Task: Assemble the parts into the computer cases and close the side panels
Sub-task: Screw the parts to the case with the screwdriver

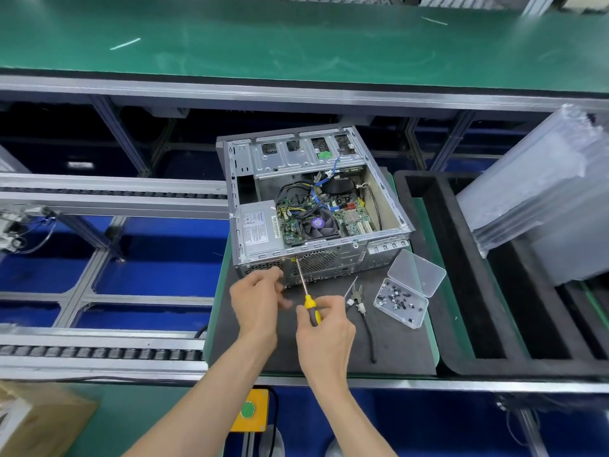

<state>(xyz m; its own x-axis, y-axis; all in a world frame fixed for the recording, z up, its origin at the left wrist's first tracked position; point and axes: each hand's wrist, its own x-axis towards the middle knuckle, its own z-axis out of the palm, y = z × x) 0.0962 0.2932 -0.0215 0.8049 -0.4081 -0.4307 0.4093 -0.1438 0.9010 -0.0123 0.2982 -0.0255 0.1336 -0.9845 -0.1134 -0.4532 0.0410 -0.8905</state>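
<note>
I'm looking down at the computer case (313, 206), lying on its side w/ the open side facing up, on a dark mat (329, 351) on the bench; no side panel is in view. I'm gripping the screwdriver (304, 291) in my right hand (324, 328), fingers curled round the yellow-and-black handle. The key relation: the driver's long axis is running up and slightly left from the handle, away from me, w/ the tip meeting the case's rear wall near its top edge, just left of the round fan grille (318, 260). So the work point lies ahead of the right hand, along the shaft. My left hand (258, 301) is sitting just left of the shaft, close to the rear wall, fingers loosely curled; I can't tell whether it's pinching a screw or only steadying, and I see nothing in it. The left hand is nearer the case; the right is further back on the handle. I'm judging this as driving a rear screw, prob. for the power supply (260, 229) inside at the left, so the shaft needs keeping square to the wall. Off to the right, pliers (357, 301) and an open clear screw box (400, 306) are lying on the mat. Writing: the PSU is carrying a label, too small to read; the purple sticker on the CPU fan (318, 223) is also illegible.
</note>
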